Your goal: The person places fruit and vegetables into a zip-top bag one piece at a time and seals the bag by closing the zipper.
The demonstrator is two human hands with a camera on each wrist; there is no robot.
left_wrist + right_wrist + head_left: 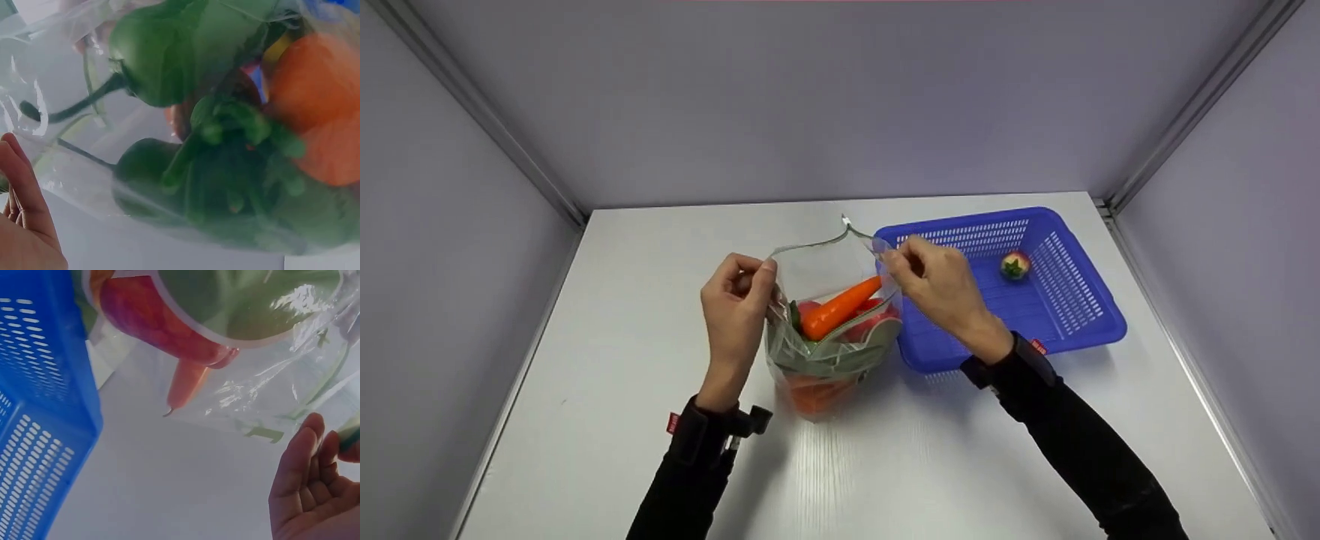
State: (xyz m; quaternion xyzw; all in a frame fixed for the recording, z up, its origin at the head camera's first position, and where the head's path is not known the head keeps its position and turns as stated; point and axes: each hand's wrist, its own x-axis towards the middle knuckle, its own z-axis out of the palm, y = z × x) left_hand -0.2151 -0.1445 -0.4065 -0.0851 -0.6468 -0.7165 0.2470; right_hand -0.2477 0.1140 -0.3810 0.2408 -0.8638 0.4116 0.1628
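Observation:
A clear zip bag (817,364) with a green band stands on the table, full of produce, its mouth spread open. On top lies an orange carrot (840,307); red items show beside it. Through the plastic in the left wrist view I see green peppers (160,56) and a round orange item (320,107). My left hand (735,307) pinches the bag's left rim between thumb and curled fingers. The opposite rim is pinched by my right hand (941,285), near the zip slider (846,220). In the right wrist view, a red item (152,323) presses against the plastic.
A blue perforated basket (1084,292) stands to the right of the bag, partly behind my right hand. Inside it is one small red-and-yellow fruit with a green leafy top (1015,265). Grey panels (840,105) enclose the white table (637,315) at the back and sides.

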